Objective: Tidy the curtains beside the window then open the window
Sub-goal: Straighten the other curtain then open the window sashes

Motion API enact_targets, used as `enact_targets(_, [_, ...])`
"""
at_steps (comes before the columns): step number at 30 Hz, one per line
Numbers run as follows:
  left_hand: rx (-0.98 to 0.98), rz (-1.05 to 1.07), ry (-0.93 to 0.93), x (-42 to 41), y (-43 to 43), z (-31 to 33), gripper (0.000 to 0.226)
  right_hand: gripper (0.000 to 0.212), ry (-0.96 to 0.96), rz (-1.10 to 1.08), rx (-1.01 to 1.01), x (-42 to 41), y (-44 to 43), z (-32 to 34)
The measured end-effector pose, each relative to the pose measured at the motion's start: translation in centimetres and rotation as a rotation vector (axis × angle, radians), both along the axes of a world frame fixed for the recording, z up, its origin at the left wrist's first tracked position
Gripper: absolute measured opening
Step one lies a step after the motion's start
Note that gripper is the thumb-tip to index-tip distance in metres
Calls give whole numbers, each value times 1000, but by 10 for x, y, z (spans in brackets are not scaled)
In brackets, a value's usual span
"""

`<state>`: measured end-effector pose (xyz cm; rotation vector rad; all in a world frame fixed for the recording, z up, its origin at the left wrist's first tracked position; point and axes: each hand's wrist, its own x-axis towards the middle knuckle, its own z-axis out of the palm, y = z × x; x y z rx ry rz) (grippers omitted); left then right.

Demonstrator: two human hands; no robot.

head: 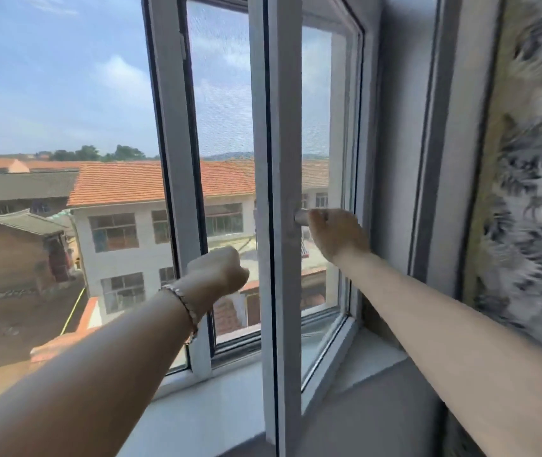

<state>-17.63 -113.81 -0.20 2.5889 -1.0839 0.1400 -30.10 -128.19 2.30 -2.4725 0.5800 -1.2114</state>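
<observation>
Both hands are reaching toward the white-framed casement window sash [278,225], which is standing swung inward over the pale sill [217,404]. Right hand [337,234] is gripping the sash's silver metal lever handle [302,216], fingers curled around it. Left hand [218,270], braided bracelet [184,306] at the wrist, is hanging fisted before the sash's outer edge; contact is unclear. Grey-patterned curtain [533,166] is hanging far right.

Window sash [279,159] swung inward over the sill [217,407], screen [223,94] behind, curtain [533,159] far right.
</observation>
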Motion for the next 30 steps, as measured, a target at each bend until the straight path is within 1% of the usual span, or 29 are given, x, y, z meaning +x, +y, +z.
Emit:
enact_targets(6, [12,-158,9,-63,-42,0,27,42,-271,-88,167,-97,-35,-10])
enact_targets(9, [-13,-205,2,-89,-68,0,30,38,-317,-206,222,-137,-51,-15])
enact_targets(10, [-19,-228,8,-97,-77,1,29,35,-354,-283,219,-146,-54,-16])
enact_targets(12, [-25,-277,24,-111,-96,1,26,32,-519,-439,159,-162,-56,-18])
enact_targets(13, [-23,-298,27,-118,-105,0,23,39,-596,-469,102,-168,-52,-18])
enact_targets(14, [-26,-313,28,-123,-112,0,22,51,-624,-458,27,-168,-47,-18])
enact_targets(15, [-30,-328,25,-128,-120,-2,22,64,-572,-442,-56,-169,-44,-18])
enact_targets(16, [-33,-334,17,-133,-127,-2,23,77,-449,-451,-124,-168,-41,-18])
enact_targets(18, [-28,-335,9,-146,-143,-4,26,103,-153,-549,-185,-171,-46,-19])
enact_targets(19, [-24,-334,12,-151,-151,-4,27,112,-63,-603,-198,-176,-52,-18])
enact_targets(20, [-23,-340,18,-158,-162,-5,27,117,-20,-642,-220,-183,-61,-18])
enact_targets(23, [-48,-387,77,-175,-192,-4,22,121,6,-673,-263,-205,-84,-18])
enact_targets(25, [-44,-417,101,-187,-207,-2,21,124,9,-665,-230,-219,-98,-18])
enact_targets(30, [-10,-467,63,-217,-241,-2,18,126,-14,-609,-129,-264,-141,-15])
